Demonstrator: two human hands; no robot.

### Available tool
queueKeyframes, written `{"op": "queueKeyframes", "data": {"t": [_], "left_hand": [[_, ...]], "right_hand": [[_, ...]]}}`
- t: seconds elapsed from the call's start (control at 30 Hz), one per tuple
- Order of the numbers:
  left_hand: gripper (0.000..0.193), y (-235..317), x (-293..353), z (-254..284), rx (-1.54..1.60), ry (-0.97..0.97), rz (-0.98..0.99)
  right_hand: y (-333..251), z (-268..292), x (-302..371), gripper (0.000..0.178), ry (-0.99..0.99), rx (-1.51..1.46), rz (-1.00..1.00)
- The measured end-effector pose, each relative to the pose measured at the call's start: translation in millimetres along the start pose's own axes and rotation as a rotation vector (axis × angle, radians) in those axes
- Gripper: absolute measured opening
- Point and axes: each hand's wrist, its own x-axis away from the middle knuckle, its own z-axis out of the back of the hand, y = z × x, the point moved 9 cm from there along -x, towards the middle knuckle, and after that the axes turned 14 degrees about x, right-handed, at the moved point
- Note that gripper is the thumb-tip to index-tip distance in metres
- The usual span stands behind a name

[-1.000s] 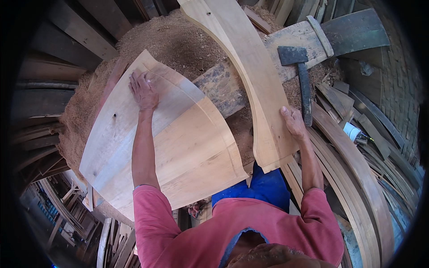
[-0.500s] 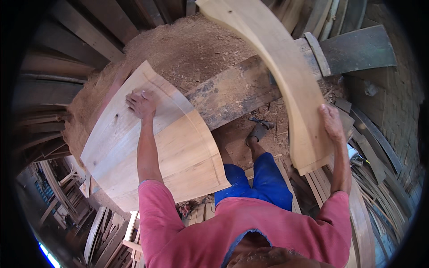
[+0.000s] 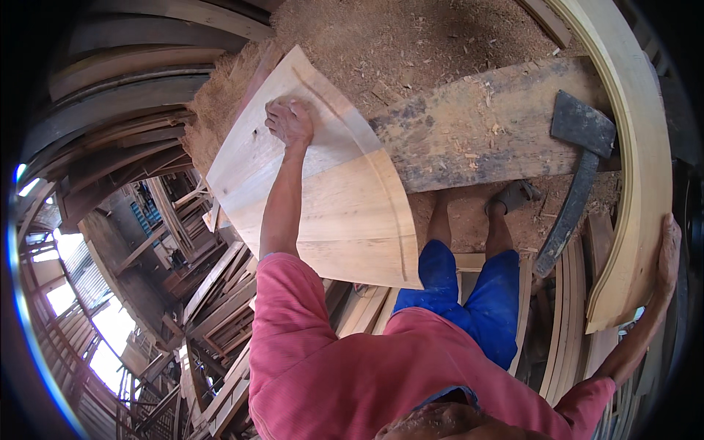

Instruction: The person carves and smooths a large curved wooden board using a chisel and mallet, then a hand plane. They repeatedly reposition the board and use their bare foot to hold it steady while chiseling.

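Note:
My left hand (image 3: 290, 123) lies on the face of a pale, fan-shaped wooden panel (image 3: 345, 213), its fingers bent and a little apart. A shallow groove follows the panel's curved right edge. At the far right, my right hand (image 3: 667, 253) grips the outer edge of a long, curved wooden board (image 3: 645, 169); part of the fingers is hidden behind it. Between panel and board, a hatchet (image 3: 583, 128) with a broad dark head lies on a worn plank (image 3: 477, 132), its dark handle jutting past the plank's near edge.
Sawdust and shavings (image 3: 411, 37) cover the ground beyond the plank. Boards (image 3: 147, 81) are stacked along the left, with a jumble of timber (image 3: 220, 301) below them. Long slats (image 3: 565, 315) lie beside my right leg. My feet are under the plank's near side.
The curved board has swung out to the right with my right hand, uncovering the hatchet on the plank. My left hand stays on the panel. The whole view has shifted leftward.

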Motion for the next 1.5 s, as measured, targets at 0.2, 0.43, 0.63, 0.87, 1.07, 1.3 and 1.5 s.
{"op": "queueKeyframes", "data": {"t": [0.2, 0.43, 0.63, 0.87, 1.07, 1.3, 1.5], "left_hand": [[0.061, -9.0, -2.7, -0.9, 0.017, 0.014, 0.037], [0.059, -8.3, -3.0, -1.5, 0.007, -0.007, 0.044], [0.067, 0.5, -9.2, -6.8, 0.046, -0.071, -0.231], [0.075, 8.2, -24.8, -20.4, 0.125, -0.216, -0.381], [0.076, -8.9, -60.1, -27.4, 0.106, -0.204, -0.271], [0.068, 6.3, -67.0, -30.2, 0.053, -0.207, -0.253], [0.065, -24.6, -79.7, -46.6, -0.041, -0.141, -0.382]], "right_hand": [[53.4, -4.0, -21.2, 0.081, -0.071, 0.165, -0.131], [25.0, -20.6, -16.2, 0.076, -0.153, 0.064, -0.018], [4.6, -0.8, 3.0, 0.056, -0.008, -0.025, -0.073], [31.4, -2.4, 2.5, 0.062, 0.030, 0.156, -0.051], [12.1, -7.5, 2.4, 0.068, 0.184, 0.208, -0.068], [-28.6, 9.5, 30.2, 0.067, 0.397, 0.500, -0.093], [-121.5, -11.4, 69.6, 0.055, 0.599, 0.625, -0.036]]}}
